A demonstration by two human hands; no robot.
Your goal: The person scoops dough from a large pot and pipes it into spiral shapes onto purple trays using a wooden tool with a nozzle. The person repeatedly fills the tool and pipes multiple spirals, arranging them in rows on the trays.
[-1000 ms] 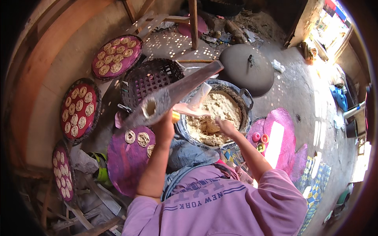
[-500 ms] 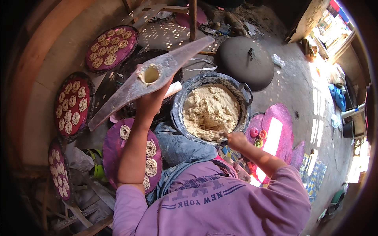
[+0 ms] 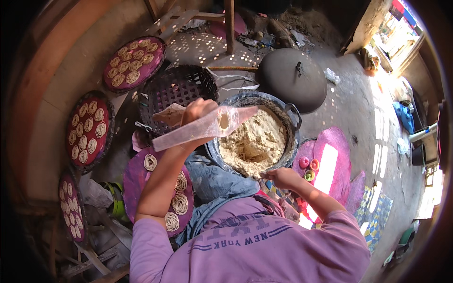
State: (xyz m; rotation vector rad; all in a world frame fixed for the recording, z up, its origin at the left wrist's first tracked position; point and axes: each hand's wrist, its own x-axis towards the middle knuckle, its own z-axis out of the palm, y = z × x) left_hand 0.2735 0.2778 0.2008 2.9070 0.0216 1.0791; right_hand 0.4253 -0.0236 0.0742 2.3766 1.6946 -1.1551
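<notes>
My left hand (image 3: 200,111) is wrapped round a wooden dough press (image 3: 181,134), a long tapered piece with a round hole in its middle. The press hangs tilted over the left rim of a dark, flour-smeared pot (image 3: 293,131). Pale crumbly dough (image 3: 264,134) fills the pot, with a hollow scooped near its front. At the pot's front right rim, my right hand (image 3: 284,178) is closed on a small utensil with dough at its end; its shape is mostly hidden. Below my left forearm lies a purple round mat (image 3: 134,181) bearing coiled dough strands (image 3: 180,203).
Round trays (image 3: 109,113) of coiled strands lean along the left wall. A black woven basket (image 3: 186,80) lies beyond my left hand. A large dark lid (image 3: 292,78) rests behind the pot. Small coloured rings (image 3: 309,175) sit on pink sheets (image 3: 337,141) at right.
My left hand has turned and tilted the press, bringing its hole rightward and down toward the pot. My right hand has moved slightly down, drawing the utensil from the dough to the rim.
</notes>
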